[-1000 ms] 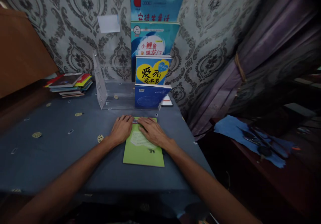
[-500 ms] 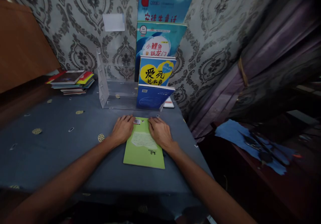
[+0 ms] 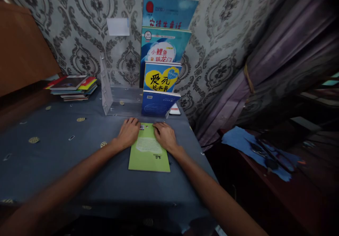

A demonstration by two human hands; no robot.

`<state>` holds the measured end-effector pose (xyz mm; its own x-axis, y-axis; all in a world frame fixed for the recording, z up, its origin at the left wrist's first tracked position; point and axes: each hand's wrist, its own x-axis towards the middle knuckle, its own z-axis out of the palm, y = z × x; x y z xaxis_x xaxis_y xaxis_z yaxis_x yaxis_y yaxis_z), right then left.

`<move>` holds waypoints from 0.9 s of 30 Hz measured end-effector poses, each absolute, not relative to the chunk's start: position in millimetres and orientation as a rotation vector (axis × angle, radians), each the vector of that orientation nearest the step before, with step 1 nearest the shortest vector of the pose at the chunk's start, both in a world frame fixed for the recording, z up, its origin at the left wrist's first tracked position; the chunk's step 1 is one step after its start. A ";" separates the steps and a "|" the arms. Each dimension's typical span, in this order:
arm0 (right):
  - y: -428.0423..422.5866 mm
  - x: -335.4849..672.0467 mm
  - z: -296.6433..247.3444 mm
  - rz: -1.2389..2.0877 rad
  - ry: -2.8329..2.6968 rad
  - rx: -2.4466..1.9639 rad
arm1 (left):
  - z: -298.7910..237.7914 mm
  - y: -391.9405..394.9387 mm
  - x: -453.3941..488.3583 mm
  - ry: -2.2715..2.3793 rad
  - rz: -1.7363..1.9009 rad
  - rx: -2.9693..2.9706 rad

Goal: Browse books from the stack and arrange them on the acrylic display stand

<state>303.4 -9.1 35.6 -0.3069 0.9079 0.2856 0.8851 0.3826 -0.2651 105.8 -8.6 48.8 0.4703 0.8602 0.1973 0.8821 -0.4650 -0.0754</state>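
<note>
A green book lies flat on the cloth-covered table, with a barcode at its far edge and a pale text patch in the middle. My left hand is closed on its far left corner, and my right hand grips the far right corner. The fingertips at the edges are partly hidden. Just beyond stands a clear tiered book rack. Its right side carries a dark blue book in front, then a blue book with a yellow heart, a teal book and a taller blue book.
A stack of books and booklets sits at the table's back left. A white card is at the rack's upper left. Right of the table, a blue cloth with glasses lies on a dark red surface, near a purple curtain.
The green book and both hands have shifted slightly away from me, closer to the rack. The camera view has moved a little.
</note>
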 end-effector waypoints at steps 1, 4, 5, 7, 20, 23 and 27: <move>-7.5 306.9 33.0 0.121 -2.238 -1.515 | 49.8 -9.2 109.2 -1.510 -0.193 -2.566; -1.1 319.3 26.0 0.251 -2.170 -1.389 | 48.4 -10.4 120.7 -1.481 -0.225 -2.649; 1.2 323.5 24.2 0.285 -2.144 -1.358 | 46.5 -10.4 123.9 -1.467 -0.243 -2.673; 5.5 331.0 21.3 0.321 -2.090 -1.337 | 41.5 -9.4 127.9 -1.436 -0.288 -2.707; 13.8 339.5 18.3 0.386 -1.966 -1.401 | 29.2 -4.7 123.1 -1.408 -0.388 -2.770; 14.0 339.9 17.9 0.370 -1.914 -1.399 | 35.2 -7.0 125.2 -1.418 -0.307 -2.747; 14.0 340.2 18.4 0.360 -1.834 -1.440 | 47.2 -9.6 133.4 -1.417 -0.205 -2.745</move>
<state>340.2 14.0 18.4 -0.0724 0.9186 0.3884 0.7034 0.3232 -0.6331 133.4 -9.6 47.2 0.5726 0.8080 0.1385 0.8141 -0.5804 0.0202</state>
